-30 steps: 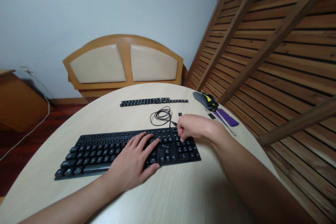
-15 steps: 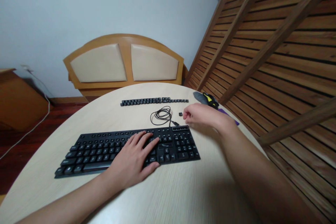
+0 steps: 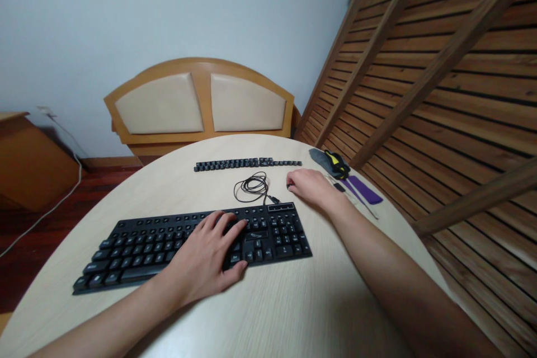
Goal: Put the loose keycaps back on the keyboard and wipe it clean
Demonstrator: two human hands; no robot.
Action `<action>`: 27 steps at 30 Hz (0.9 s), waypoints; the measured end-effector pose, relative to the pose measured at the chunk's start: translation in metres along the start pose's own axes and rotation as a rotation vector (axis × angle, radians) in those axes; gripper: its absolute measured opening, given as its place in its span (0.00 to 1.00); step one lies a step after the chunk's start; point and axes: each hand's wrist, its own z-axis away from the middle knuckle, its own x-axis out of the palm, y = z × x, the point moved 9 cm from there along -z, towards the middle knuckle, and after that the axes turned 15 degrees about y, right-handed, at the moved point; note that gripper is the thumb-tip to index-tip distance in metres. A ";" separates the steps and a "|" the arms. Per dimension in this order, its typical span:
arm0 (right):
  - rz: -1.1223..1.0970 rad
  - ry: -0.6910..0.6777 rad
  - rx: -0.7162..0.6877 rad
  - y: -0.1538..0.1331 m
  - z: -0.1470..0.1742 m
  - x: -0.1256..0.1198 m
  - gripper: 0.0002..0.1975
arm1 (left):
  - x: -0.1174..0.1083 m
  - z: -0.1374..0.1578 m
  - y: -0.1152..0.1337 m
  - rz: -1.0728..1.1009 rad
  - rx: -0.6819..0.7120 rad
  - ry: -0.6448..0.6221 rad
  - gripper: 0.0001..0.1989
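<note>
My left hand rests spread over the right-middle part of a black keyboard, fingers on its keys and thumb by the front edge. Beyond the keyboard, my right hand is low at the tabletop with its fingers pinched together. A small black keycap shows at those fingertips, mostly hidden by them. The keyboard's thin black cable lies coiled behind it, left of my right hand. Farther back, many loose keycaps stand lined up in rows.
On the table's right side lie a grey cloth-like item, a yellow-and-black tool, a purple strip and some thin tools. The pale round table stands before a padded headboard, with wooden slats leaning at right.
My right hand has come down onto the single keycap, which lay apart from it before. The keyboard, cable and my left hand have shifted slightly left.
</note>
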 end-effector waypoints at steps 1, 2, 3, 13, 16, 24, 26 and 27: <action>0.000 0.002 -0.002 0.000 0.000 0.001 0.10 | 0.000 0.000 -0.001 0.004 0.012 0.003 0.34; 0.000 0.003 -0.005 0.001 -0.001 0.001 0.10 | 0.000 -0.001 -0.001 0.010 0.026 0.007 0.34; -0.001 0.002 -0.008 0.001 -0.001 0.002 0.10 | 0.000 -0.002 -0.001 0.018 0.040 0.009 0.35; -0.116 -0.056 -0.008 0.001 0.005 -0.019 0.10 | 0.002 -0.007 -0.015 0.118 0.103 -0.007 0.34; -0.321 -0.174 -0.014 -0.010 0.014 -0.034 0.10 | 0.004 -0.008 -0.022 0.107 0.102 -0.001 0.34; -0.405 -0.324 -0.127 -0.045 0.028 -0.037 0.09 | 0.008 -0.004 -0.030 0.088 0.086 0.005 0.36; -0.388 -0.329 -0.130 -0.047 0.027 -0.032 0.09 | 0.009 -0.003 -0.030 0.079 0.087 -0.005 0.36; -0.382 -0.333 -0.130 -0.048 0.027 -0.031 0.09 | 0.009 -0.003 -0.029 0.075 0.089 -0.007 0.36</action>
